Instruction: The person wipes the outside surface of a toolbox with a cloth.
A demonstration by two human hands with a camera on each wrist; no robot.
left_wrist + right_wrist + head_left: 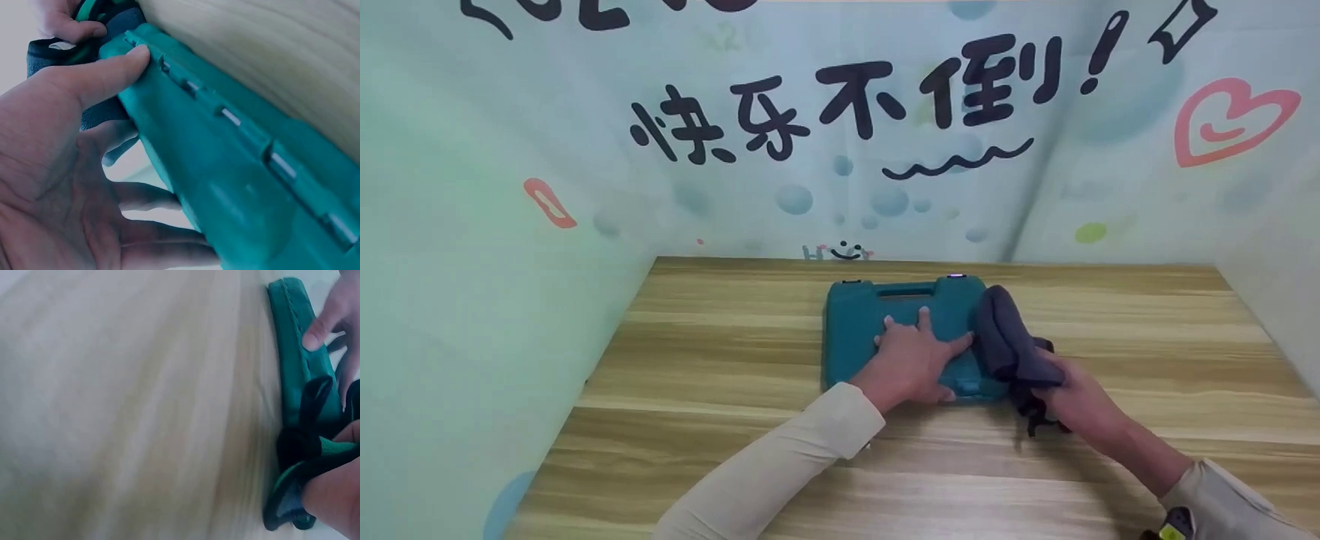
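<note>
A teal hard plastic case (851,330) lies flat on the table, its carry handle and latches at the far side. Hinges with metal pins run along its near edge in the left wrist view. On its lid rests my left hand (911,364), fingers spread, with the thumb by the hinge edge (138,93). My right hand (1080,397) grips a folded dark grey fabric item (1005,337) with black straps and green trim. That fabric overlaps the right side of the case in the head view. In the right wrist view a black strap loop (315,402) hangs from it.
The wood-grain table (697,360) meets a printed cloth backdrop (750,217) behind the case. Pale side walls stand left and right. A small black and yellow object (1174,525) shows by the right sleeve.
</note>
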